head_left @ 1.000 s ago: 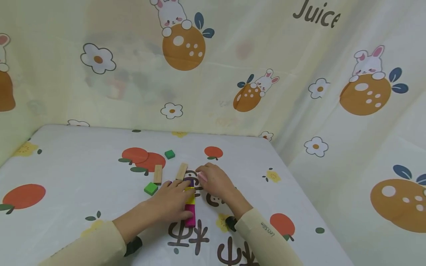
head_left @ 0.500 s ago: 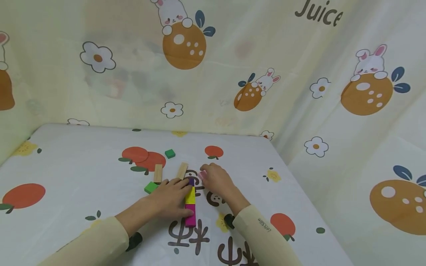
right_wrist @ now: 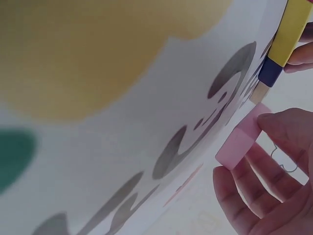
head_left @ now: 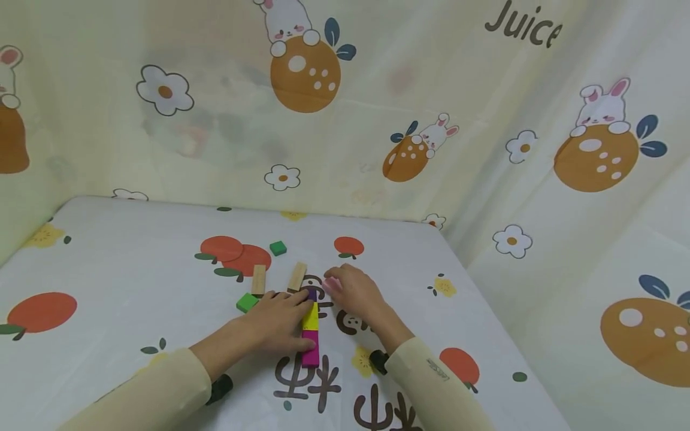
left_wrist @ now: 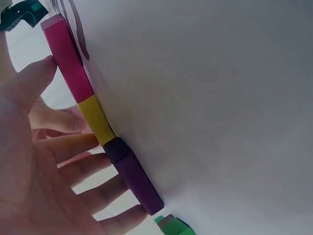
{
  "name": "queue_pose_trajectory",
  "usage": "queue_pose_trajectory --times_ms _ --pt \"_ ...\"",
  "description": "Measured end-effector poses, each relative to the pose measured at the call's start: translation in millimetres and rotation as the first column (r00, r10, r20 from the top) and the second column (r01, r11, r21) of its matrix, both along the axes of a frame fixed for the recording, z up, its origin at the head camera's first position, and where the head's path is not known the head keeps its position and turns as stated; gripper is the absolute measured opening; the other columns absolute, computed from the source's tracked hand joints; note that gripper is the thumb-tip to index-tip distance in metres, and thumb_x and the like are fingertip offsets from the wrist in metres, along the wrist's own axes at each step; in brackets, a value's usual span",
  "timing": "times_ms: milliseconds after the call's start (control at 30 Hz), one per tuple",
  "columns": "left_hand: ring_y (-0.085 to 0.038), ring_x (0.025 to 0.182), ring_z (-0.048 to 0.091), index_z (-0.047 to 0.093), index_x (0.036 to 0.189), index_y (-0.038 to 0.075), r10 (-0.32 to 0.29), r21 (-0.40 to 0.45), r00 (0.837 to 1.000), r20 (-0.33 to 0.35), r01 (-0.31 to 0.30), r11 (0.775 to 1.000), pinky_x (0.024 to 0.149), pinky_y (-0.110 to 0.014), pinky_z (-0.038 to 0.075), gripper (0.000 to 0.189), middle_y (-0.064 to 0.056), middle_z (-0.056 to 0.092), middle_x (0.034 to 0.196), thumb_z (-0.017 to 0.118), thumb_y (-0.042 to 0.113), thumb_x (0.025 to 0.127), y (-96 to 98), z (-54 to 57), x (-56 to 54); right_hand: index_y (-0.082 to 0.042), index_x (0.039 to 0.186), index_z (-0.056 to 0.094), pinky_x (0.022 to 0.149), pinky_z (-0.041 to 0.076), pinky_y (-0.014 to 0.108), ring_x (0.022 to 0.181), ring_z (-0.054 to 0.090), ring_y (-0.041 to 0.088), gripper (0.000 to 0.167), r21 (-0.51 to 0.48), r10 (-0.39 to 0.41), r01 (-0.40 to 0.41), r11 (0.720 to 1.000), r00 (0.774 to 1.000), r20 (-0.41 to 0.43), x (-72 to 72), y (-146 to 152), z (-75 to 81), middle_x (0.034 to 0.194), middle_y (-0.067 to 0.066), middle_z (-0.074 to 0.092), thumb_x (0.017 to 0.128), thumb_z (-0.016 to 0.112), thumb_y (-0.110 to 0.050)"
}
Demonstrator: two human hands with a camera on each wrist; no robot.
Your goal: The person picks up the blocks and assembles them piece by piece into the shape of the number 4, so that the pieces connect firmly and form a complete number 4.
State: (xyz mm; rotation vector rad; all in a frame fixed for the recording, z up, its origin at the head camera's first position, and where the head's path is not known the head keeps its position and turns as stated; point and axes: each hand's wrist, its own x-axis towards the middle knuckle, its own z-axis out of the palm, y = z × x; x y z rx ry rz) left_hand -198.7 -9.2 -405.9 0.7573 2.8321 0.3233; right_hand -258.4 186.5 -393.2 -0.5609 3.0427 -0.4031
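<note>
A magenta block (head_left: pixel 310 349), a yellow block (head_left: pixel 309 317) and a dark purple piece (head_left: pixel 312 295) make a touching row on the table. My left hand (head_left: pixel 277 322) lies along it: in the left wrist view, the thumb touches the magenta block and the extended fingers touch the yellow block (left_wrist: pixel 97 118) and a purple block (left_wrist: pixel 139 183). To the right of the row's far end, my right hand (head_left: pixel 356 293) pinches a pink block (right_wrist: pixel 239 139) between thumb and fingers. In the right wrist view, the pink block is tilted near the row's dark end (right_wrist: pixel 270 72).
Two light wooden blocks, one (head_left: pixel 259 279) on the left and another (head_left: pixel 297 276), lie beyond my left hand. A green block (head_left: pixel 247 303) sits beside that hand, and a second green block (head_left: pixel 278 248) is farther back. Printed curtains rise behind and right of the table (head_left: pixel 135 251).
My left fingers have drawn slightly left, so more of the yellow block shows. The pink block has turned a little in my right hand, which stays in nearly the same place.
</note>
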Motion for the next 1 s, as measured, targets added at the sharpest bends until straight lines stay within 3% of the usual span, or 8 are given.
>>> queue_pose_trajectory --times_ms 233,500,1000 --pt "-0.035 0.147 0.045 0.052 0.152 0.014 -0.003 -0.008 1.0 -0.001 0.003 1.0 0.121 -0.063 0.032 0.085 -0.009 0.044 0.162 0.073 0.062 0.085 0.2 0.9 -0.4 -0.016 0.127 0.071 0.101 0.055 0.047 0.108 0.065 0.027 0.03 0.003 0.071 -0.071 0.997 0.997 -0.003 4.1 8 1.9 0.122 0.008 0.07 0.098 0.071 -0.022" --pt "-0.035 0.146 0.047 0.053 0.151 0.013 -0.003 -0.005 1.0 -0.011 0.003 1.0 0.12 -0.062 0.034 0.085 -0.009 0.046 0.161 0.075 0.062 0.084 -1.1 1.7 0.5 -0.013 0.129 0.07 0.103 0.054 0.046 0.11 0.064 0.026 0.031 -0.024 0.156 -0.155 0.988 0.986 0.059 2.6 11 1.1 0.126 0.008 0.07 0.098 0.07 -0.015" --pt "-0.035 0.146 0.046 0.052 0.152 0.015 -0.002 -0.013 1.0 -0.002 0.002 1.0 0.12 -0.063 0.032 0.085 -0.009 0.045 0.162 0.073 0.062 0.085 -0.2 -1.0 -2.1 -0.015 0.129 0.071 0.106 0.053 0.045 0.112 0.064 0.025 0.037 0.029 0.179 -0.183 0.983 0.978 0.103 -1.3 5 -3.5 0.13 0.006 0.07 0.094 0.071 -0.005"
